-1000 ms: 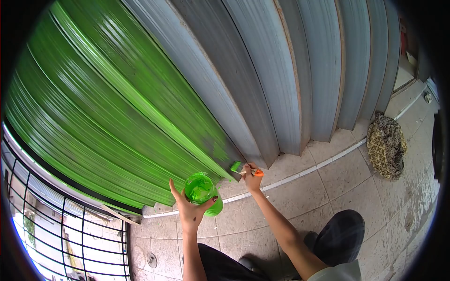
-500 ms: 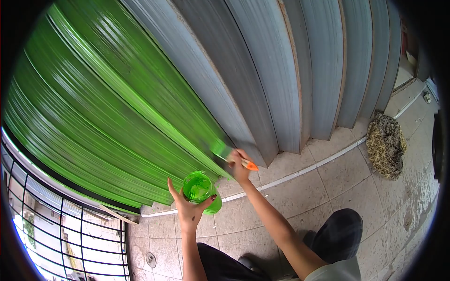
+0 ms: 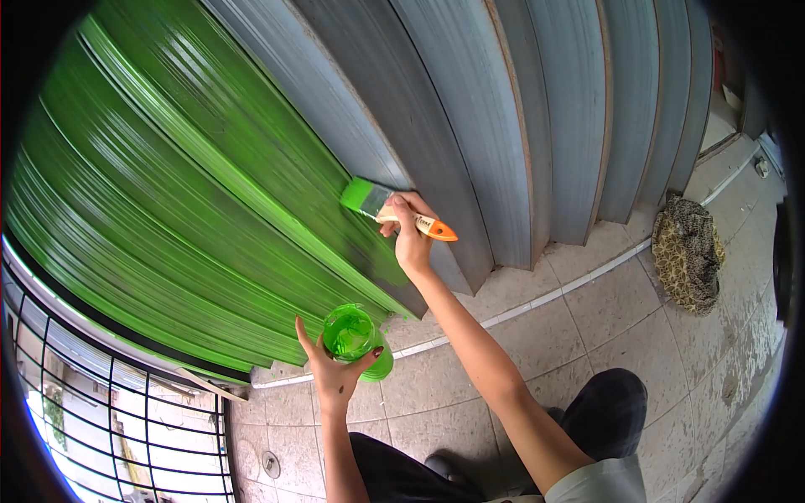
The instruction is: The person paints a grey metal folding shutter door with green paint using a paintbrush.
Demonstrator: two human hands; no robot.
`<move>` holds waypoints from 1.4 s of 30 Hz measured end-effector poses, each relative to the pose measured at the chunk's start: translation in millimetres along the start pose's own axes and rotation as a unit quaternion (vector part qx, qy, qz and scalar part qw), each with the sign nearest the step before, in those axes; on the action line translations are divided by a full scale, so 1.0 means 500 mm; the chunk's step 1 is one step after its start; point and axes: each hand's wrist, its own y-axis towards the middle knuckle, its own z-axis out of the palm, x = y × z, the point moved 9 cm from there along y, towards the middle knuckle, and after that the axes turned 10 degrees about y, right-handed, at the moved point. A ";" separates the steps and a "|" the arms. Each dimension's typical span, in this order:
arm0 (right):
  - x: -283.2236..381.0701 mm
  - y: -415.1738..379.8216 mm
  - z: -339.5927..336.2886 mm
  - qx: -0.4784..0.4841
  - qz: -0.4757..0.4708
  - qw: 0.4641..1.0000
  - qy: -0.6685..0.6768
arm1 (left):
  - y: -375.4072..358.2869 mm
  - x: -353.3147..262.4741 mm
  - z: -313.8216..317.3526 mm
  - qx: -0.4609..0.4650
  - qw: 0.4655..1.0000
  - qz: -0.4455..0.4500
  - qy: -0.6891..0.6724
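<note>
My right hand [image 3: 411,230] is closed around the handle of a wide paintbrush [image 3: 387,211] with an orange-tipped handle. Its green-coated bristles touch the folded metal panel [image 3: 277,159] at the boundary between green paint and bare grey metal. Lower down, my left hand [image 3: 338,379] grips a tub of green paint [image 3: 349,329], thumb and fingers around its sides. Wet green paint coats the tub's inside. The fingers on its far side are partly hidden.
Grey unpainted folds [image 3: 503,126] continue to the right. A patterned cloth bundle [image 3: 689,256] lies on the tiled floor [image 3: 520,369]. A white floor strip [image 3: 537,302] runs along the panel's foot. Black window bars [image 3: 113,402] stand at lower left, and my knees are below.
The paintbrush in my right hand has moved up and slightly left along the panel, leaving green on the lower fold. My left hand and the tub have barely moved.
</note>
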 end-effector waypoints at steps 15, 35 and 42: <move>-0.103 -0.105 -0.193 -0.063 0.068 0.969 -0.227 | 0.001 0.009 0.007 0.009 1.000 0.009 -0.014; -0.151 -0.223 -0.382 -0.100 0.090 0.961 -0.242 | 0.001 0.002 -0.002 -0.001 1.000 0.018 -0.009; -0.008 -0.027 -0.025 -0.003 0.038 0.997 -0.068 | 0.000 -0.003 -0.005 -0.009 1.000 0.012 -0.003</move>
